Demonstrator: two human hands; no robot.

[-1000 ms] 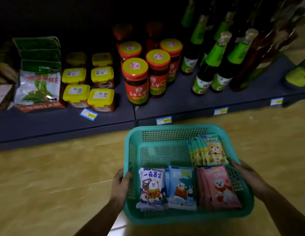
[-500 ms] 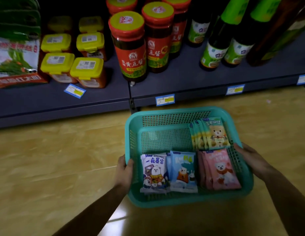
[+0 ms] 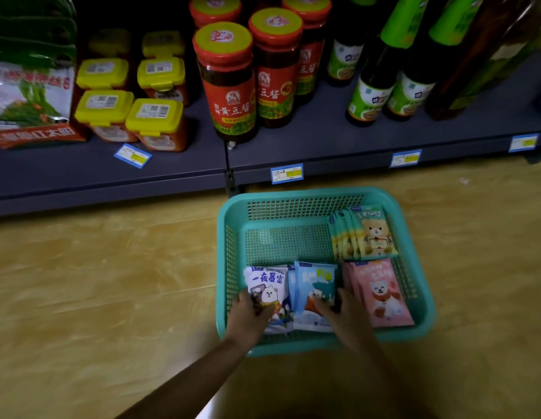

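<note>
Two bare hands are down inside a teal perforated plastic basket (image 3: 224,255) in the head view, and the basket sits on the tan tiled floor (image 3: 112,282). The left hand (image 3: 249,316) lies over the lower left corner of a white flat packet printed with a cartoon bear (image 3: 269,282). Its grip covers that corner, thumb at the packet's left edge, but I cannot tell whether the fingers close round it. The right hand (image 3: 346,316) has a wide grip, with its fingers (image 3: 322,306) spread and laid on the lower half of a light-blue flat packet with a bear picture (image 3: 316,279).

Both packets lie side by side, touching, against the basket's near wall, directly under the grips. Just right of the right grip lies a stack of pink flat packets (image 3: 381,294). Beyond that stack, in the far right corner, is a fanned stack of green packets with a brown bear (image 3: 373,234).

Well beyond both grips runs a dark grey metal shelf (image 3: 323,140) with blue-edged price tags (image 3: 286,173) on its front. Straight ahead of the left grip stand red-labelled glass jars with yellow-topped red lids (image 3: 225,86). Left of them are yellow-lidded plastic tubs (image 3: 154,122) and a printed bag of green vegetables (image 3: 30,95). Ahead of the right grip stand dark glass bottles with green necks (image 3: 372,86).
</note>
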